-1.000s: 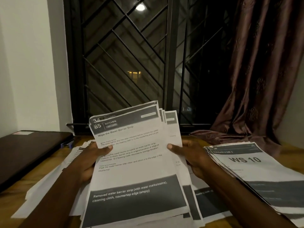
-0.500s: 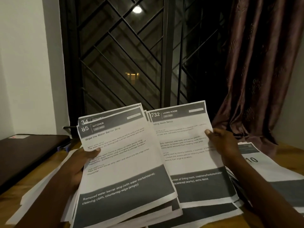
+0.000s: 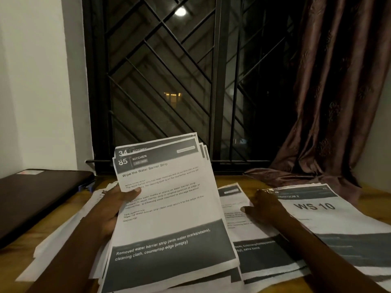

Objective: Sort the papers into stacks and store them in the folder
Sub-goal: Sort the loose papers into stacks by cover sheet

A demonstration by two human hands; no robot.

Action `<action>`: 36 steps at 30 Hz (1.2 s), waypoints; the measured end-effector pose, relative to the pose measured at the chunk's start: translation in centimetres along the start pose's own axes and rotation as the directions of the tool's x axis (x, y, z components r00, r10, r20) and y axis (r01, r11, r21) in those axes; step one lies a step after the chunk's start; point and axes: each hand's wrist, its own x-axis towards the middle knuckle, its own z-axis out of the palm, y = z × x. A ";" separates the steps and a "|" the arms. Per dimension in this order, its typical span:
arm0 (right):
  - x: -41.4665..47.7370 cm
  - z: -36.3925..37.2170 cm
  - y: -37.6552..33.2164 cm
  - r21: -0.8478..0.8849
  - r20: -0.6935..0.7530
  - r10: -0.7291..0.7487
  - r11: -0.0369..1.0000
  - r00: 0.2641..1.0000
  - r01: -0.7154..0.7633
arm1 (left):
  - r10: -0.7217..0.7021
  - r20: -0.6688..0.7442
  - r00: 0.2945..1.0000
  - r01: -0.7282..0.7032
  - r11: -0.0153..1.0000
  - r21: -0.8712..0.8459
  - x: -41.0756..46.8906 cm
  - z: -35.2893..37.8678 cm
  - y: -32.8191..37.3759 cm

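A brown wooden bench [image 3: 12,263] sits by a dark barred window [image 3: 169,81]; the left hand [image 3: 112,210] grips a fanned bunch of thin papers [image 3: 169,208], thumb on top, fingers hidden behind, long side tilted up toward the window; the right hand [image 3: 266,206] rests flat and loose on a sheet [image 3: 234,210] beside the WS 10 pile [image 3: 317,214].

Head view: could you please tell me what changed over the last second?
The right hand drew the living room sheet off the kitchen bundle, carried it rightward and laid it between the bundle and the WS 10 stack, where the hand rests on it. The left hand still holds the bundle; the WS 10 stack stayed put.
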 end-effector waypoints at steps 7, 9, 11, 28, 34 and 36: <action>-4.4 -3.0 -6.2 0.903 0.169 -0.332 0.430 0.928 -0.010 | -0.017 0.027 0.999 0.015 0.997 0.075 0.0 0.2 0.2; -4.6 -2.4 -6.8 0.910 0.185 -0.330 0.413 0.926 -0.035 | -0.047 0.024 0.999 0.045 0.996 0.079 -0.1 0.4 0.2; -4.4 -1.7 -6.8 0.908 0.165 -0.263 0.416 0.951 -0.043 | -0.063 0.002 0.998 0.063 0.996 0.071 0.0 0.4 0.2; 0.5 -4.6 0.6 0.758 -0.319 0.228 0.644 0.920 0.104 | 0.013 -0.114 0.993 -0.008 0.999 0.048 -0.4 -1.0 0.7; 0.4 -5.0 0.7 0.750 -0.380 0.175 0.632 0.908 0.192 | 0.002 -0.171 0.985 0.005 0.999 0.043 -0.4 -1.4 0.7; -0.3 -6.2 0.7 0.700 -0.536 0.135 0.624 0.833 0.349 | -0.005 -0.173 0.985 0.013 0.999 0.043 -0.3 -1.5 0.6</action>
